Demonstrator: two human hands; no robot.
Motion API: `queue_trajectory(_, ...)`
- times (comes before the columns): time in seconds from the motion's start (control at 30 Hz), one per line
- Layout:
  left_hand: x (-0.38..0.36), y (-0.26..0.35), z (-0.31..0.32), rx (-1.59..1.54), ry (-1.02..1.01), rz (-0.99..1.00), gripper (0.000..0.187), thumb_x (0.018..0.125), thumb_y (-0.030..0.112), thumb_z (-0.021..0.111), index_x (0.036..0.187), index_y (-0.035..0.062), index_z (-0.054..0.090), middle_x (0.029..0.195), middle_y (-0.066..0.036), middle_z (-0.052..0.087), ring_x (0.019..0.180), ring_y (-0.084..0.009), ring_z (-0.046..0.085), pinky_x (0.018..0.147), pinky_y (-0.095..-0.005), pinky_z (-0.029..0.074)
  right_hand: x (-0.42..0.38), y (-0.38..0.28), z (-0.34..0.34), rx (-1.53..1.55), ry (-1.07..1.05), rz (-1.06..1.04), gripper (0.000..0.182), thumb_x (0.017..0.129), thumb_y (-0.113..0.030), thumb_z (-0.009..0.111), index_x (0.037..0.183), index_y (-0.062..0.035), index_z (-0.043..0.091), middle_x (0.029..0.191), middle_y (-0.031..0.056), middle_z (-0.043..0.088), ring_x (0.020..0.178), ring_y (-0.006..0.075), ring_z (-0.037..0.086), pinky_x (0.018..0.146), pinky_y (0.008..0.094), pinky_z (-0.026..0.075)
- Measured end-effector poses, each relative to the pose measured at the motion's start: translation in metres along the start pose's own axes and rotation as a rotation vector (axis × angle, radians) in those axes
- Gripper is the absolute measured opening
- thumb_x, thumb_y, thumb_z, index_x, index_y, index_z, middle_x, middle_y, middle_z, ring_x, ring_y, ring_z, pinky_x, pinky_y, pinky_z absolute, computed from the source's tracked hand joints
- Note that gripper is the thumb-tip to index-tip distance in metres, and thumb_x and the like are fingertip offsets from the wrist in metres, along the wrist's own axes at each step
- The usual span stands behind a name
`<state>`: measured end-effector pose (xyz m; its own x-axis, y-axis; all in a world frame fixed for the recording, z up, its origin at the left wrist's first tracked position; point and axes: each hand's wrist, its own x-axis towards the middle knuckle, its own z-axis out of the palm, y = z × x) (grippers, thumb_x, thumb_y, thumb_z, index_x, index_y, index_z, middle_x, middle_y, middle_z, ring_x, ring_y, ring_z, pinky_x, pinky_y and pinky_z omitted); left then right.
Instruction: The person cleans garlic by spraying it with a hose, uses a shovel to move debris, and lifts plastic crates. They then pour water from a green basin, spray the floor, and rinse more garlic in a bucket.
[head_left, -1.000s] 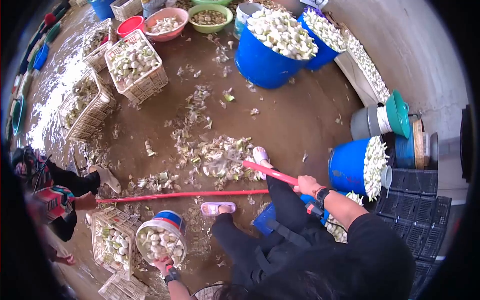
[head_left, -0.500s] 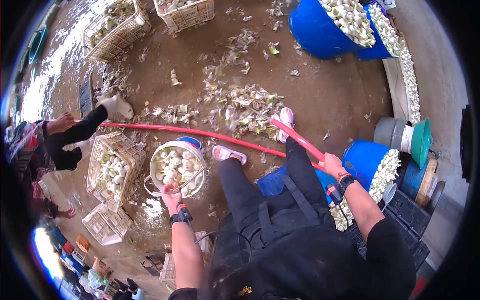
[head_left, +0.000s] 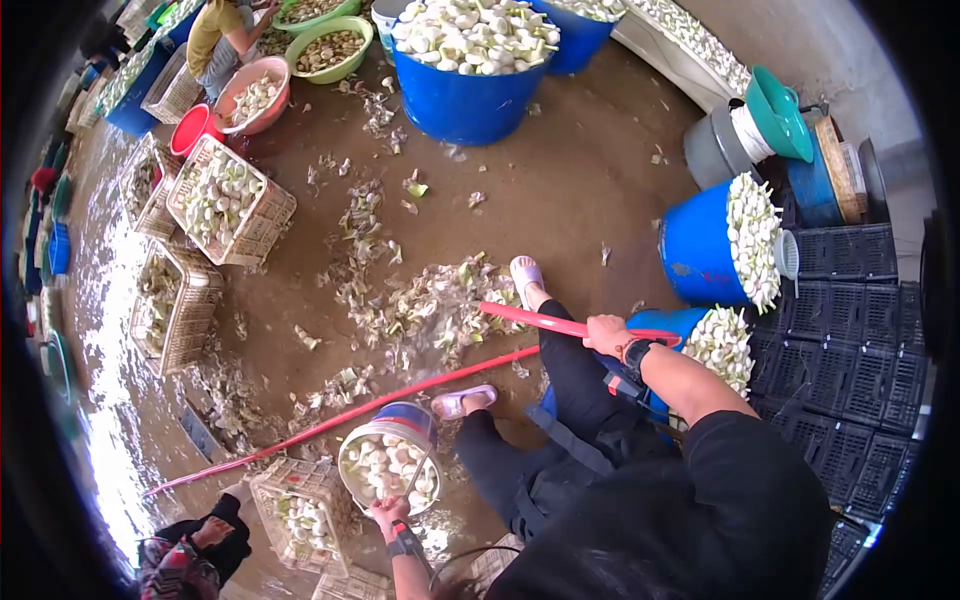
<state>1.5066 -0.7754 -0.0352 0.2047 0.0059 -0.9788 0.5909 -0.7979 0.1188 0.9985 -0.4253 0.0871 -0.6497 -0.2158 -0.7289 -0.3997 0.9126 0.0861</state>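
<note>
My right hand (head_left: 606,336) is wrapped round a red hose (head_left: 535,318), whose free end points at a heap of wet peelings (head_left: 440,305) on the floor. A faint spray shows there. At lower left, my left hand (head_left: 389,513) is closed on the handle at the rim of a bucket (head_left: 412,418), which is tilted, its mouth facing me. White garlic bulbs (head_left: 385,465) fill the bucket. The hose also runs along the floor behind the bucket, and my feet in light sandals stand to its right.
A crate of garlic (head_left: 298,520) stands left of the bucket, beside another person (head_left: 195,555). More crates (head_left: 230,205) are at upper left. Heaped blue tubs (head_left: 465,95) stand at the back, blue barrels (head_left: 705,245) and black crates (head_left: 840,340) on the right. The brown floor is wet.
My view has swung to the right and up, showing more of the back. The hose end now points further left over the peelings. Both hands keep their hold, and the bucket sits lower in view.
</note>
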Motion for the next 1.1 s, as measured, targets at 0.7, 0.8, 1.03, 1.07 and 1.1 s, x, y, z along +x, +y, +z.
queue_trajectory(0.7,-0.298,-0.441,0.346,0.954,-0.142,0.152,0.025,0.078,0.020,0.042,0.055,0.0161,0.031,0.046,0.005,0.028,0.044,-0.0105,0.032,0.060,-0.0308,0.037,0.150,0.237,-0.039,0.573,0.010,0.289,0.017,0.071,-0.021,0.057,0.078,-0.0086,0.067,0.081,0.0136,0.064,0.079,0.0276,0.063,0.067,0.0380,0.051)
queue_trajectory(0.8,-0.283,-0.505,0.395,1.105,-0.290,0.086,0.021,0.073,0.016,0.042,0.055,0.0166,0.032,0.048,0.003,0.031,0.049,-0.0120,0.036,0.058,-0.0348,0.036,0.128,0.276,-0.037,0.658,0.030,0.347,0.019,0.070,-0.024,0.059,0.078,-0.0089,0.067,0.080,0.0131,0.064,0.078,0.0275,0.063,0.066,0.0382,0.051)
queue_trajectory(1.03,-0.269,-0.684,0.520,1.457,-0.504,0.105,0.021,0.071,0.014,0.042,0.055,0.0152,0.029,0.044,0.002,0.029,0.044,-0.0141,0.034,0.047,-0.0334,0.033,0.107,0.294,-0.048,0.722,0.194,0.433,0.021,0.067,-0.026,0.060,0.072,-0.0064,0.065,0.073,0.0132,0.063,0.071,0.0278,0.063,0.062,0.0388,0.051)
queue_trajectory(1.07,-0.274,-0.710,0.533,1.482,-0.491,0.053,0.022,0.071,0.014,0.042,0.055,0.0151,0.029,0.043,0.002,0.028,0.042,-0.0142,0.032,0.043,-0.0334,0.031,0.107,0.292,-0.048,0.717,0.240,0.412,0.020,0.067,-0.025,0.060,0.070,-0.0057,0.065,0.070,0.0132,0.063,0.069,0.0280,0.063,0.061,0.0390,0.051)
queue_trajectory(1.1,-0.285,-0.737,0.541,1.487,-0.495,0.068,0.023,0.072,0.015,0.042,0.054,0.0153,0.027,0.043,0.002,0.028,0.041,-0.0145,0.032,0.041,-0.0330,0.030,0.107,0.288,-0.045,0.719,0.242,0.431,0.020,0.067,-0.025,0.060,0.070,-0.0057,0.065,0.070,0.0132,0.063,0.069,0.0280,0.063,0.061,0.0390,0.051)
